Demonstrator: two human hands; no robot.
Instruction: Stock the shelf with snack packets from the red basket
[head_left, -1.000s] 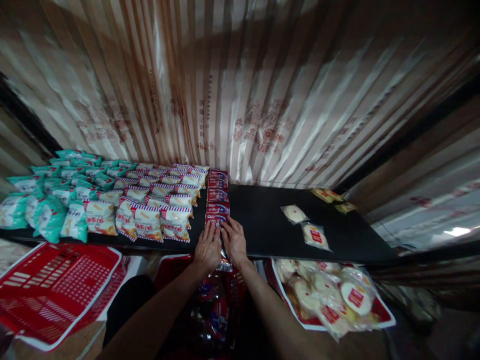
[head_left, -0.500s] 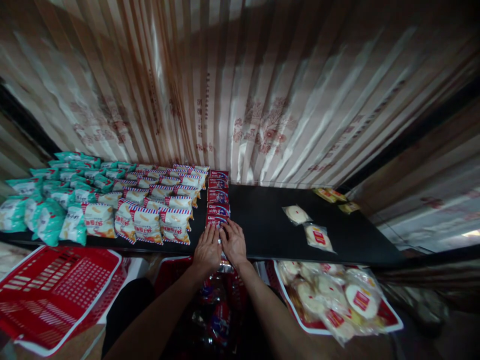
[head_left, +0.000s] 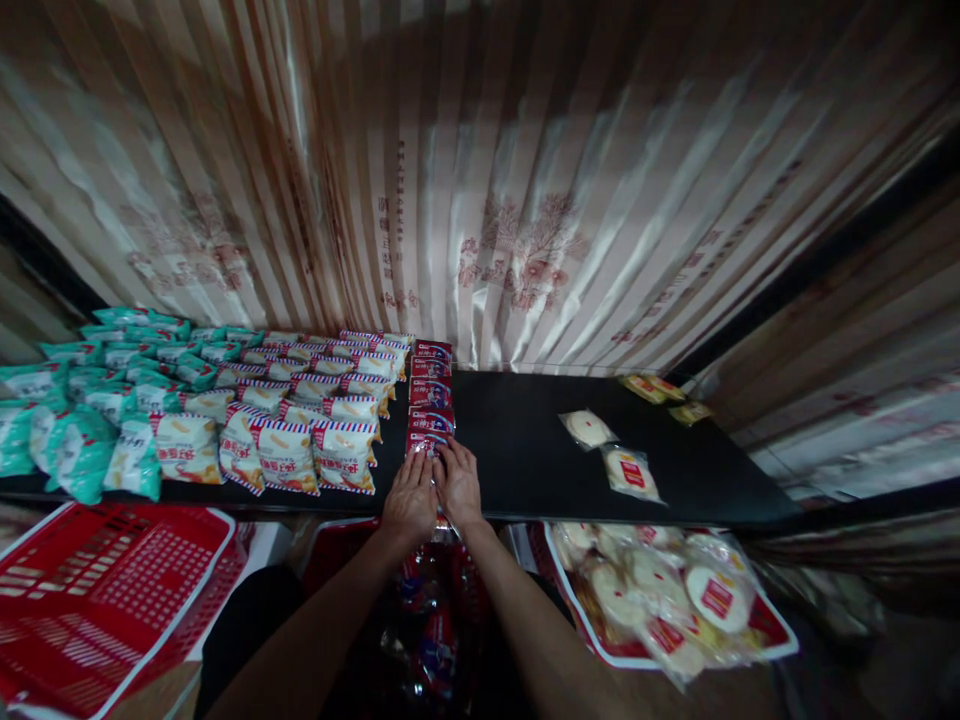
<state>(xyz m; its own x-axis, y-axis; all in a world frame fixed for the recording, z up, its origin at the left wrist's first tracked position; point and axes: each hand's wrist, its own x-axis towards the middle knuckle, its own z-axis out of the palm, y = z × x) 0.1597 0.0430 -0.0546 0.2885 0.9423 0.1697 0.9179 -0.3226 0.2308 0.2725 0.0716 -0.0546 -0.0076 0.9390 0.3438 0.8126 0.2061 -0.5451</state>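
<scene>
A column of flat red snack packets (head_left: 430,392) runs from the back to the front of the black shelf (head_left: 514,430). At its front end, my left hand (head_left: 410,500) and my right hand (head_left: 458,486) lie side by side, palms down and fingers stretched forward. The fingertips touch the nearest packet, and my hands cover much of what is under them. Left of the column stand rows of white snack bags (head_left: 285,455) with striped edges. Below my forearms, a red basket (head_left: 322,550) holds dark, shiny packets (head_left: 439,640), partly in shadow.
Teal snack bags (head_left: 86,455) fill the shelf's left end. Round, pale wrapped cakes (head_left: 589,428) and small yellow packets (head_left: 649,390) lie to the right. A red basket (head_left: 112,590) stands low left; another basket (head_left: 626,660), full of wrapped cakes, is low right. Pleated curtain (head_left: 517,200) hangs behind.
The view has shifted slightly, moving the scene a little to the left. My hands stay flat at the front of the red packet column.
</scene>
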